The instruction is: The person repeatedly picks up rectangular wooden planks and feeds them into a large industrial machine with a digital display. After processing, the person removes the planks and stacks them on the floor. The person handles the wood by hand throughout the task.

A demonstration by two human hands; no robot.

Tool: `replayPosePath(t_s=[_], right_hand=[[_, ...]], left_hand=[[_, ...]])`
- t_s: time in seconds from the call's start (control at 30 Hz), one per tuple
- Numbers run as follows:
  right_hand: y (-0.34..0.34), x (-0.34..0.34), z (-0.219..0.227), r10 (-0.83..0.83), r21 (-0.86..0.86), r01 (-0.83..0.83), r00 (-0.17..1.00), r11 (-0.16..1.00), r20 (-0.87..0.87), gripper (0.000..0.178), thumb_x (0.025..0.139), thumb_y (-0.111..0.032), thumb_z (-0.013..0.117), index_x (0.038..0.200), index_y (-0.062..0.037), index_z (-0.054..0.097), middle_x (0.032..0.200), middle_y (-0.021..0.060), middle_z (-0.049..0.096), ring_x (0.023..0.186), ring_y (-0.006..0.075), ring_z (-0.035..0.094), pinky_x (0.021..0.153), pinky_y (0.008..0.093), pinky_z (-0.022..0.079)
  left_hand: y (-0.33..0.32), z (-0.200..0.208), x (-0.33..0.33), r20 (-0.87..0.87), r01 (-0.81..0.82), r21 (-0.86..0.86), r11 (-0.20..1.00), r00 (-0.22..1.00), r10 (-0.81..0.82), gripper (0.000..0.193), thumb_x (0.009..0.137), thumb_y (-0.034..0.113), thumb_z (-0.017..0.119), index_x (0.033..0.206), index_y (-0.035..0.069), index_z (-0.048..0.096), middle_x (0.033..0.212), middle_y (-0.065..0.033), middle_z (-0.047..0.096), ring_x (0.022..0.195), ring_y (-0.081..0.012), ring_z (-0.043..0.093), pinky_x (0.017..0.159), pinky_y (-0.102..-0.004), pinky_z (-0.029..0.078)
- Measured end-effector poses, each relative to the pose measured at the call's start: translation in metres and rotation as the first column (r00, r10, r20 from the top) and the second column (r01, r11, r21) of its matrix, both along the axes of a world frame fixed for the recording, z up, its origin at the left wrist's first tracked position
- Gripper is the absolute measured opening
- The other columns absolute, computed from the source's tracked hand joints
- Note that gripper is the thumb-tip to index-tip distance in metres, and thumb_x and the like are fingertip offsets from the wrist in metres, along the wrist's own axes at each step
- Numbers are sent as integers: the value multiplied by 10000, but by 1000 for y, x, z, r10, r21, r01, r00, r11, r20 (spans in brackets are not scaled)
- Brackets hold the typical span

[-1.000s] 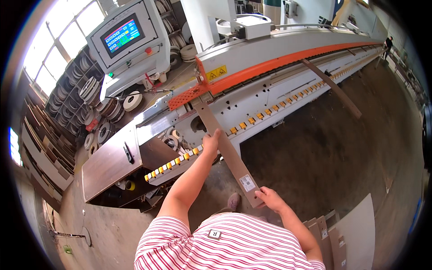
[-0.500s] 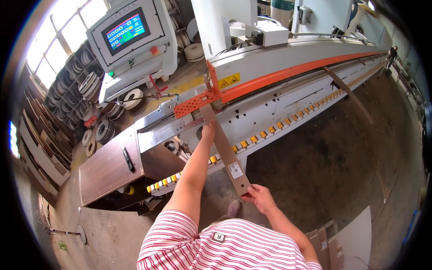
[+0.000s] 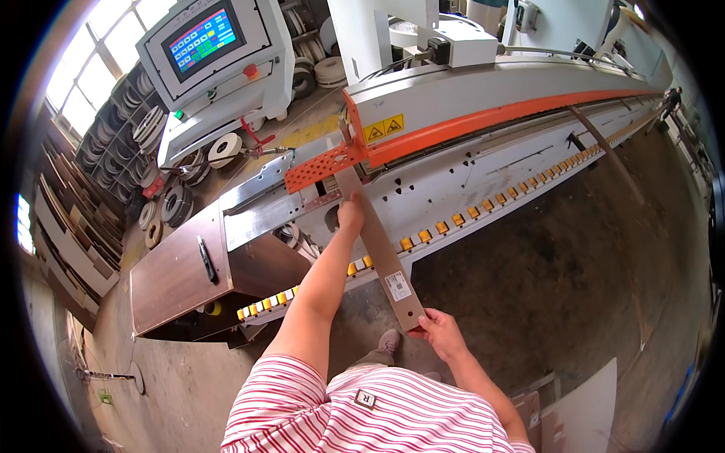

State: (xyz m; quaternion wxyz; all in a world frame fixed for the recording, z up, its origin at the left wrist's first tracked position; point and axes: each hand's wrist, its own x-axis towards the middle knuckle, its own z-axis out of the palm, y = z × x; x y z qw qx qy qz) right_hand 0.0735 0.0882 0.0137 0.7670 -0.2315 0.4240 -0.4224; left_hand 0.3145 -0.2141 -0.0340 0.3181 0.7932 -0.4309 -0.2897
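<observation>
A long narrow brown board (image 3: 381, 249) with a white label and a small hole lies across the machine's front edge. Its far end sits at the perforated orange guard (image 3: 323, 167) of the long machine (image 3: 468, 106). My left hand (image 3: 350, 214) is closed around the board's edge near that far end; part of its fingers is hidden. At the near end my right hand (image 3: 442, 334) grips the corner, thumb on top and fingers beneath. A row of yellow rollers (image 3: 442, 227) runs under the board along the machine's front rail.
At the left stands a control panel (image 3: 204, 38) with a lit screen. Below it, a brown cabinet (image 3: 177, 283) carries a black utility knife (image 3: 206, 259). Edging rolls (image 3: 177, 205) and leaning boards (image 3: 64, 226) fill the far left. Another board (image 3: 608, 155) juts from the machine, and a person (image 3: 671, 102) stands far right.
My view has shifted slightly. The board stays in both hands at nearly the same place by the guard. The other board farther along the machine appears a little farther right.
</observation>
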Motion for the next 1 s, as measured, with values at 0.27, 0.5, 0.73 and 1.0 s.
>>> replayPosePath(t_s=[0.27,0.5,0.73,1.0], right_hand=[[-17,-35,-1,-7,-46,4,998,999,-69,264,998,-51,486,1216,81,556,1088,133,657,953,218,671,834,356,574],[-37,-85,4,-106,-89,89,970,992,-218,300,995,-122,523,1239,50,549,1076,121,648,919,207,676,793,337,587],[81,-153,-65,-497,-423,274,605,864,-622,314,891,-187,669,1119,6,571,1077,190,657,969,302,660,843,417,521],[367,-329,-154,334,17,628,-390,778,-858,460,846,-51,582,1296,-47,486,1364,139,479,1269,323,462,1057,458,399]], left_hand=[[-22,-11,-36,143,141,-92,986,982,-127,692,1013,526,314,1093,-109,576,1146,-346,586,1100,-493,559,929,-514,461],[-57,-42,-81,444,463,-301,833,842,-308,354,972,216,400,988,-49,634,951,-285,655,936,-439,630,803,-517,501],[-57,-35,-59,241,685,-408,604,719,-652,264,987,188,509,1165,-7,509,1096,-195,576,929,-297,582,809,-405,493],[200,24,-86,224,775,-299,557,625,-748,313,973,117,559,1259,24,475,962,-105,554,848,-190,527,764,-315,468]])
